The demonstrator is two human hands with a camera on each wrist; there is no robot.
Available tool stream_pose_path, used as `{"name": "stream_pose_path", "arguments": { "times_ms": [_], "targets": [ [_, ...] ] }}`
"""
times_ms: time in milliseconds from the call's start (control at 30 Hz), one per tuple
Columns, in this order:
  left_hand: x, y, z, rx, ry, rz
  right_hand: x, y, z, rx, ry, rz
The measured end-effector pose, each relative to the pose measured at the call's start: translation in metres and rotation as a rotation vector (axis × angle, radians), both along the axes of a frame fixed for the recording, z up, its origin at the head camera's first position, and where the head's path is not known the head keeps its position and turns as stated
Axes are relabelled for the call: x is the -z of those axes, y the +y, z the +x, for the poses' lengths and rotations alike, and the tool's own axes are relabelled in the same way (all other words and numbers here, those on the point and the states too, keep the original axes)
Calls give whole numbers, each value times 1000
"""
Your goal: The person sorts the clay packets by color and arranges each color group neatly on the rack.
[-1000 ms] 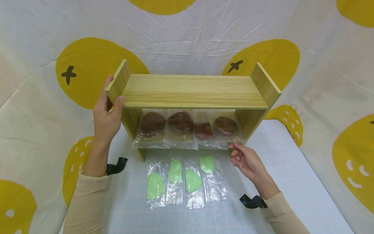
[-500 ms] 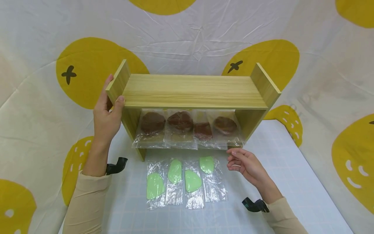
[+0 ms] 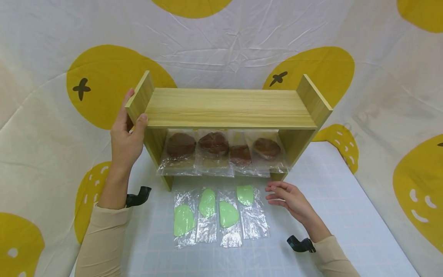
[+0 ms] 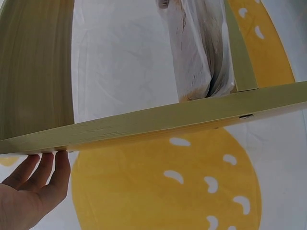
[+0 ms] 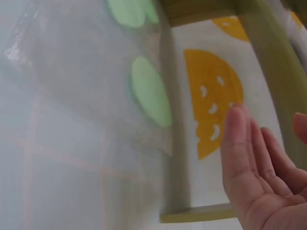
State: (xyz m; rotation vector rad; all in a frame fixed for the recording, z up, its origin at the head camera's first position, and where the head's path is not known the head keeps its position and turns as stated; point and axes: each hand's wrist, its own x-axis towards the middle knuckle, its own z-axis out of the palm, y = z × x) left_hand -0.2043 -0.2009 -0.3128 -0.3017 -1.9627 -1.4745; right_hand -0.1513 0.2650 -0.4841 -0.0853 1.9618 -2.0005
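Observation:
A two-tier wooden shelf (image 3: pixel 231 107) stands on the table. My left hand (image 3: pixel 126 134) holds its left side panel, the thumb at the front edge; in the left wrist view the fingertips (image 4: pixel 61 160) press the panel's outer face. Several clear bags with dark reddish-brown flat pieces (image 3: pixel 214 144) lie side by side on the lower tier, their ends overhanging its front edge. My right hand (image 3: pixel 290 200) is off the bags, before the shelf's right leg, fingers extended and nothing in them. Several clear bags with pale green pieces (image 3: pixel 228 214) lie in a row before the shelf.
The table has a pale checked cover (image 3: pixel 346 215). A white cloth with yellow cartoon shapes (image 3: pixel 221 46) hangs behind and at both sides. Each wrist wears a black camera mount (image 3: pixel 138 196).
My right hand has let go of the rightmost brown-piece bag's front corner and drawn back toward me, its fingers straightening. The left hand and the shelf have stayed put.

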Motion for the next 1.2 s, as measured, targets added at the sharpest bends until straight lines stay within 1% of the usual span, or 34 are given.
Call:
{"name": "stream_pose_path", "arguments": {
  "times_ms": [200, 333, 433, 600, 900, 1200],
  "targets": [
    [0, 0, 0, 2, -2, 2, 20, 3, -6, -1, -19, 129],
    [1, 0, 0, 6, 1, 10, 31, 5, -9, 12, -38, 187],
    [1, 0, 0, 6, 6, 13, 37, 6, -10, 1, -59, 185],
    [1, 0, -1, -2, 10, 10, 40, 6, -12, -21, -84, 160],
    [-1, 2, 1, -8, 23, 10, 49, 1, -19, -33, -58, 159],
    [0, 1, 0, 4, 25, 19, 53, -8, -22, 0, -40, 178]
  ]
}}
